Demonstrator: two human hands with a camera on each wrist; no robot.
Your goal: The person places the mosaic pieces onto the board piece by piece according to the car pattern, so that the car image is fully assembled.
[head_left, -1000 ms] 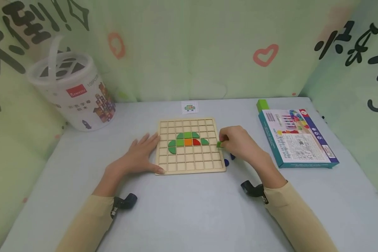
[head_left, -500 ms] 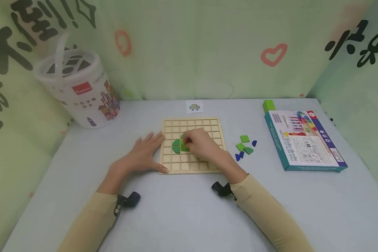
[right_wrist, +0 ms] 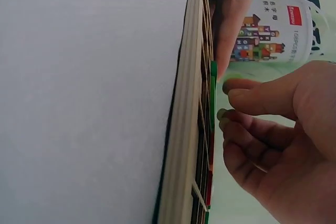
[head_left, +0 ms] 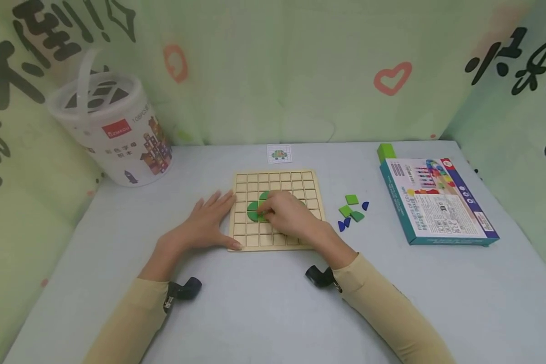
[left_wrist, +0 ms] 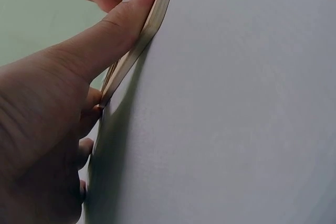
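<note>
A wooden grid board [head_left: 273, 242] lies on the table under both hands. My left hand [head_left: 205, 222] is spread at its left side, the thumb resting on the near-left corner and the other fingers along the edge. My right hand [head_left: 288, 215] is over the middle of the board, palm down. In the right wrist view its fingertips [right_wrist: 236, 94] hover just off the pieces, with nothing seen between them. Dark green rounded pieces [head_left: 252, 211] and a light green square [head_left: 262, 218] show beside the fingers; the hand hides other pieces from the head view.
Right of the board lie loose light green squares [head_left: 352, 199], a dark green rounded piece [head_left: 357, 216] and blue pieces [head_left: 341, 226]. A picture card [head_left: 279, 153] is behind the board. A flat box [head_left: 441, 202], a green block [head_left: 385, 151] and a white bucket [head_left: 118, 136] stand farther off.
My right hand has carried a light green square from the board's right side leftward to the coloured pieces, and its fingers have let go of it. The left hand stays at the board's edge.
</note>
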